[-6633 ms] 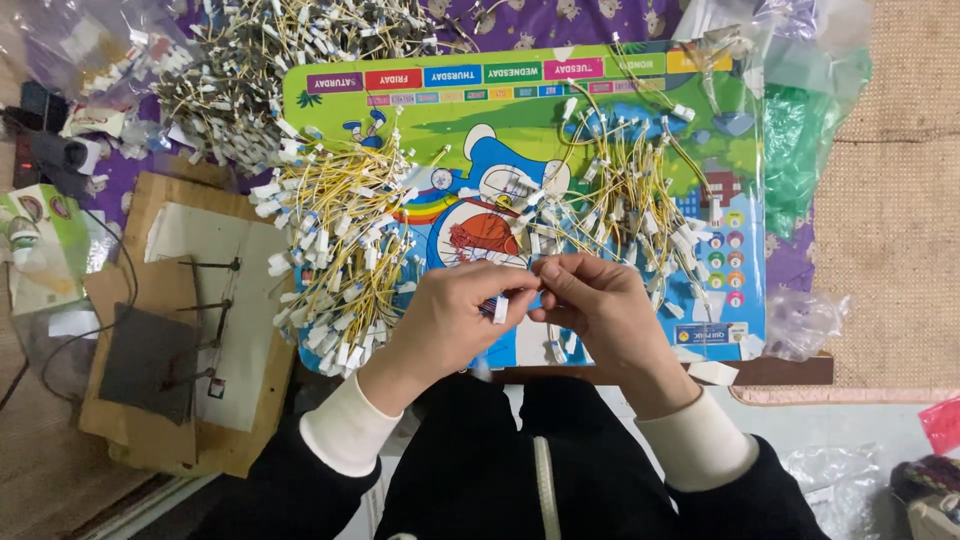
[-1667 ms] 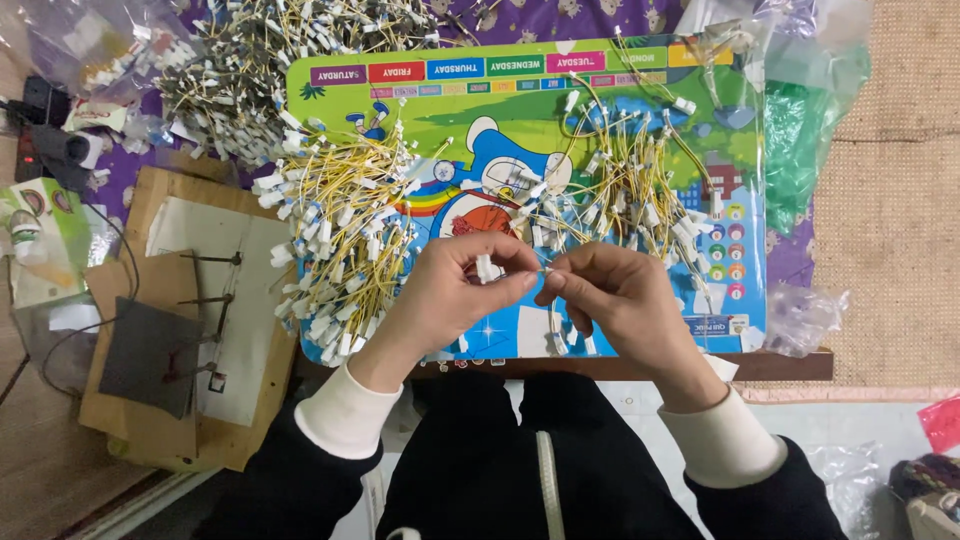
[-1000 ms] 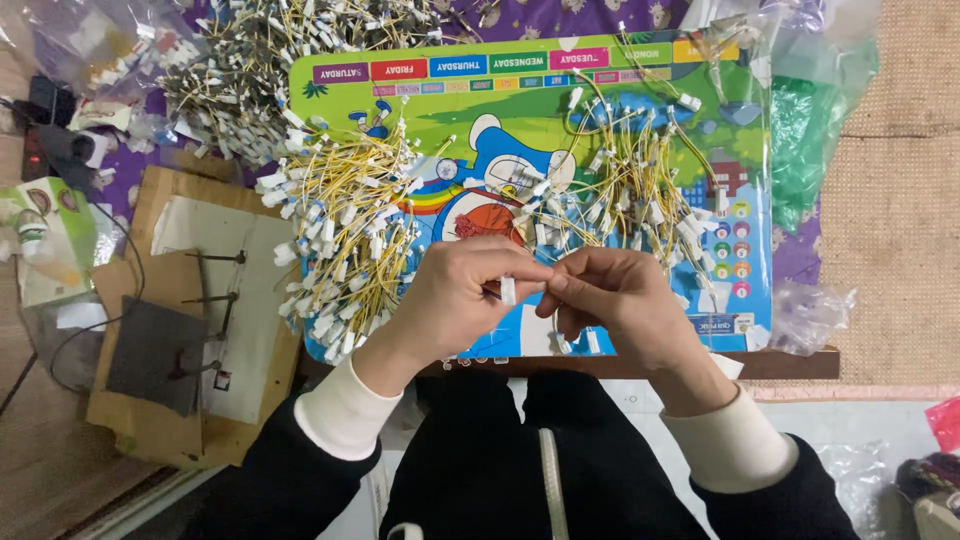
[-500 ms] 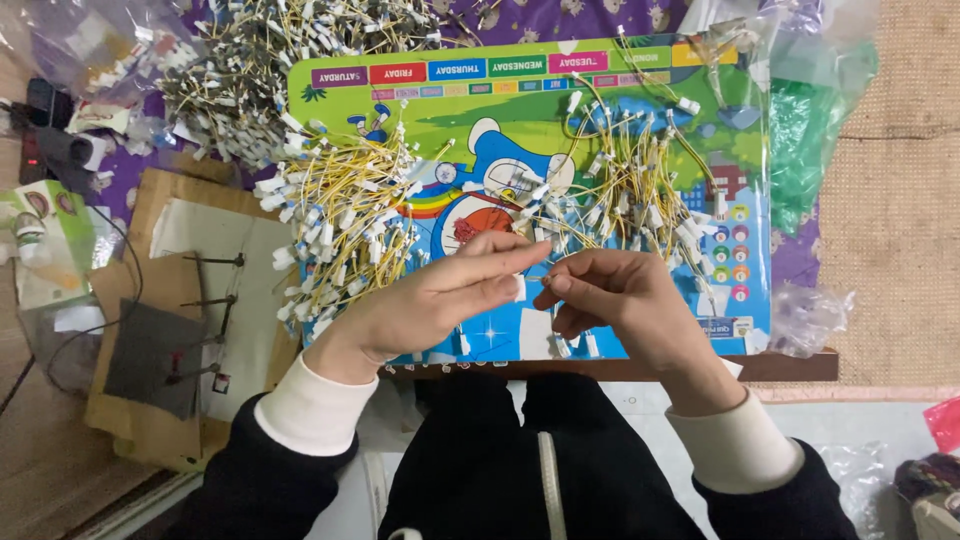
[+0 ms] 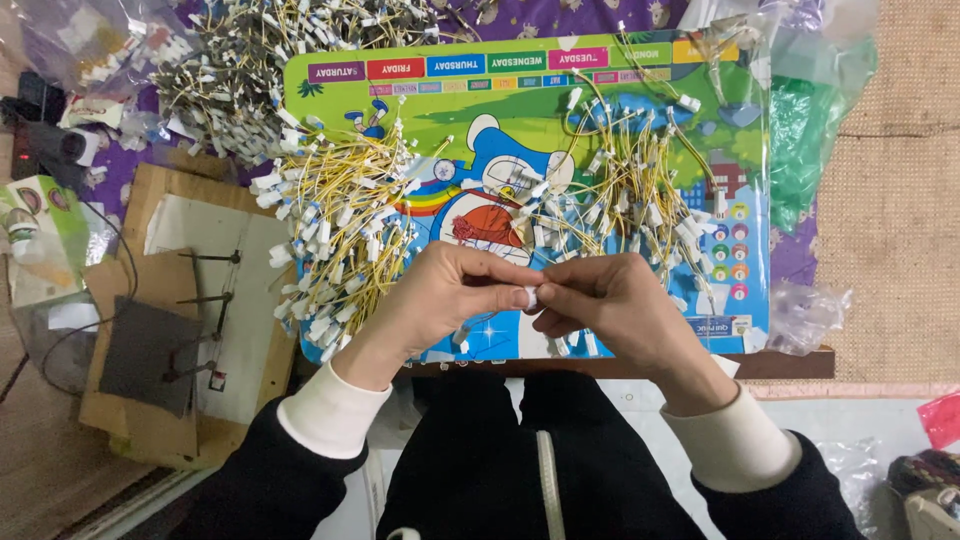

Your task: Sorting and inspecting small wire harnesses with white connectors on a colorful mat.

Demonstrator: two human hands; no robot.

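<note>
My left hand (image 5: 440, 300) and my right hand (image 5: 610, 305) meet fingertip to fingertip over the near edge of a colourful cartoon board (image 5: 520, 130). Between the pinched fingers sits a small white connector (image 5: 530, 297), held from both sides; any wire on it is hidden by the fingers. Left of my left hand lies a heap of short yellow wires with white connectors (image 5: 340, 230). A second, looser heap of the same wires (image 5: 630, 200) lies beyond my right hand.
A bigger tangle of wires (image 5: 270, 50) fills the far left. At the left stands a cardboard and wood jig with metal pins (image 5: 200, 300). Clear plastic bags (image 5: 810, 310) and a green bag (image 5: 800, 140) lie right of the board, by a woven mat (image 5: 900, 200).
My left hand reached out over the board half a second ago and has come back, so both hands are pinched together again on the small white connector.
</note>
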